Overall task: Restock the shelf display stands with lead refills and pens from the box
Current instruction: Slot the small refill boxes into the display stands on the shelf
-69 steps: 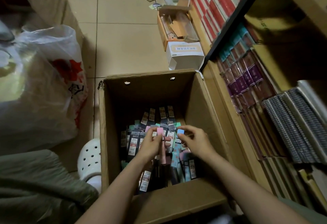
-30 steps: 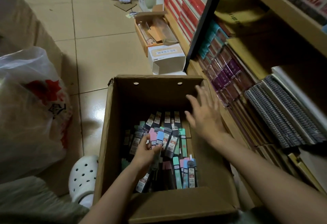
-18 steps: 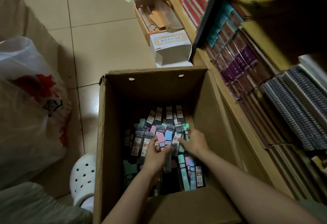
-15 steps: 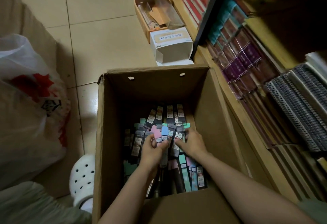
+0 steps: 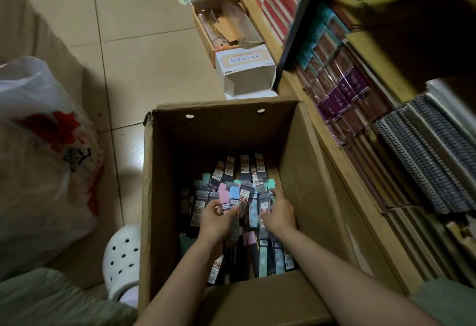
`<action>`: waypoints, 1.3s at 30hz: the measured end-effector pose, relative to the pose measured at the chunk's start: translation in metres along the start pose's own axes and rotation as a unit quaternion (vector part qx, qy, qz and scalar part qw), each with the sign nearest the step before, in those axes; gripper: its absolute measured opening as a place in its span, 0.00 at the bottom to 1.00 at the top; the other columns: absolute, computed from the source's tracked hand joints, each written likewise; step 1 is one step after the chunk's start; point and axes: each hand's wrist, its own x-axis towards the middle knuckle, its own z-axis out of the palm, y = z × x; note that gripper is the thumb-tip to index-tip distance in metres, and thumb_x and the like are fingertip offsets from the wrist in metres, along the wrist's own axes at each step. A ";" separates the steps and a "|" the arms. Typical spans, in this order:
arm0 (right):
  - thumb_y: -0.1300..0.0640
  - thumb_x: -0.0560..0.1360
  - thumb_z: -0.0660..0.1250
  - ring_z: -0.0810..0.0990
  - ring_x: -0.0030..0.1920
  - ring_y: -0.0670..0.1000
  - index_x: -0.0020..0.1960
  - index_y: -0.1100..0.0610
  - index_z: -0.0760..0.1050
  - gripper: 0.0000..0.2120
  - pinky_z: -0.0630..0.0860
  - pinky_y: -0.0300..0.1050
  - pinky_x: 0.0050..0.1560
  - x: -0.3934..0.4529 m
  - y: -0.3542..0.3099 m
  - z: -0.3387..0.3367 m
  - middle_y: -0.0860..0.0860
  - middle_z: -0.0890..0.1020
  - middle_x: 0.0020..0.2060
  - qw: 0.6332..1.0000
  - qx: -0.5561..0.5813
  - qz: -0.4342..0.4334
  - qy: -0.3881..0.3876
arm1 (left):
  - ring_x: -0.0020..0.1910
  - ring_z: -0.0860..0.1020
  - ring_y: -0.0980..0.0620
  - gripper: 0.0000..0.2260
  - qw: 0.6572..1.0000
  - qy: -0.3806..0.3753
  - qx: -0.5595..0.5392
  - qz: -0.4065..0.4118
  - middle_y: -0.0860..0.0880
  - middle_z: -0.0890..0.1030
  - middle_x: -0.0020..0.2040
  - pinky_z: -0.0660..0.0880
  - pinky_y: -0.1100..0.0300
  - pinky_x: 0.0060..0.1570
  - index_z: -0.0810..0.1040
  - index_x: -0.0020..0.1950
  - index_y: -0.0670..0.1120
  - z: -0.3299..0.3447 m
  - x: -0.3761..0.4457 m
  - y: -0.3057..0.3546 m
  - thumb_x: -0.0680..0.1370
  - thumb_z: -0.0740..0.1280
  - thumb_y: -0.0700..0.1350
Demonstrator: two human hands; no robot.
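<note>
Cardboard box point(image 5: 164, 197) stands open on the tiled floor point(image 5: 144, 68), hard against the low wooden shelf point(image 5: 342, 171) on its right, and both of the person's hands are down inside it. The bottom is filled with slim packets of lead refills point(image 5: 244, 168) — dark ones with white and red labels, mixed with mint, pink and blue ones — lying mostly lengthwise. The left hand point(image 5: 216, 220) has its grip curled round a small bundle of packets point(image 5: 228, 197), whose pink and blue tops stick up above the fingers. The right hand point(image 5: 279, 213) lies just beside it on the heap, fingers bent down among the packets near a mint-topped one; whether its grip has closed on any of them cannot be told. On the shelf, purple and maroon wrapped packs point(image 5: 342, 94) stand in rows, with spiral-bound notebooks point(image 5: 425, 155) nearer the camera. Beyond the box sit a white carton point(image 5: 244, 68) and an open brown tray of oddments point(image 5: 224, 27). A white plastic bag point(image 5: 43, 158) with red print bulges at left — below it, a white perforated clog point(image 5: 121, 258).
</note>
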 end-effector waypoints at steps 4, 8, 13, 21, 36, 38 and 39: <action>0.69 0.73 0.70 0.80 0.55 0.54 0.73 0.57 0.63 0.32 0.78 0.45 0.55 -0.025 -0.025 -0.027 0.59 0.79 0.59 0.995 0.074 -0.008 -0.066 | 0.41 0.82 0.46 0.08 0.997 -0.060 0.043 0.033 0.39 0.80 0.49 0.81 0.51 0.37 0.72 0.54 0.43 0.006 -0.021 0.039 0.79 0.68 0.42; 0.68 0.72 0.70 0.79 0.55 0.55 0.64 0.56 0.63 0.26 0.79 0.54 0.55 -0.059 -0.066 -0.100 0.57 0.78 0.56 0.988 0.102 -0.111 -0.032 | 0.44 0.80 0.49 0.09 0.968 -0.131 0.148 0.156 0.44 0.78 0.51 0.77 0.58 0.35 0.70 0.57 0.48 0.013 -0.045 0.116 0.79 0.67 0.44; 0.66 0.72 0.70 0.83 0.47 0.55 0.67 0.49 0.60 0.31 0.82 0.56 0.48 -0.126 -0.091 -0.210 0.53 0.80 0.48 0.964 0.136 -0.218 0.066 | 0.46 0.81 0.52 0.15 0.909 -0.242 0.201 0.274 0.44 0.81 0.52 0.80 0.56 0.44 0.73 0.61 0.46 0.039 -0.104 0.209 0.77 0.70 0.47; 0.60 0.72 0.73 0.84 0.44 0.50 0.50 0.40 0.65 0.21 0.82 0.58 0.47 -0.199 -0.082 -0.311 0.49 0.82 0.47 0.911 0.176 -0.270 0.258 | 0.34 0.78 0.54 0.12 0.863 -0.366 0.158 0.310 0.44 0.80 0.46 0.74 0.59 0.31 0.71 0.62 0.47 0.100 -0.183 0.256 0.81 0.63 0.50; 0.56 0.70 0.75 0.81 0.47 0.47 0.49 0.46 0.68 0.17 0.81 0.52 0.47 -0.251 -0.082 -0.460 0.42 0.78 0.45 0.821 0.027 -0.240 0.517 | 0.40 0.82 0.56 0.11 0.820 -0.502 0.078 0.265 0.48 0.82 0.52 0.78 0.62 0.38 0.72 0.63 0.49 0.157 -0.209 0.288 0.81 0.62 0.47; 0.57 0.69 0.77 0.82 0.47 0.49 0.48 0.49 0.69 0.17 0.81 0.53 0.48 -0.241 -0.089 -0.467 0.44 0.80 0.45 0.824 0.008 -0.232 0.517 | 0.40 0.82 0.57 0.10 0.820 -0.498 0.061 0.275 0.49 0.83 0.52 0.78 0.62 0.38 0.73 0.63 0.49 0.157 -0.206 0.293 0.81 0.62 0.46; 0.57 0.69 0.77 0.82 0.47 0.49 0.47 0.49 0.70 0.16 0.81 0.51 0.47 -0.235 -0.096 -0.469 0.44 0.80 0.44 0.824 -0.002 -0.233 0.517 | 0.39 0.82 0.57 0.11 0.821 -0.494 0.053 0.283 0.48 0.82 0.52 0.78 0.62 0.37 0.72 0.63 0.48 0.156 -0.205 0.296 0.81 0.62 0.46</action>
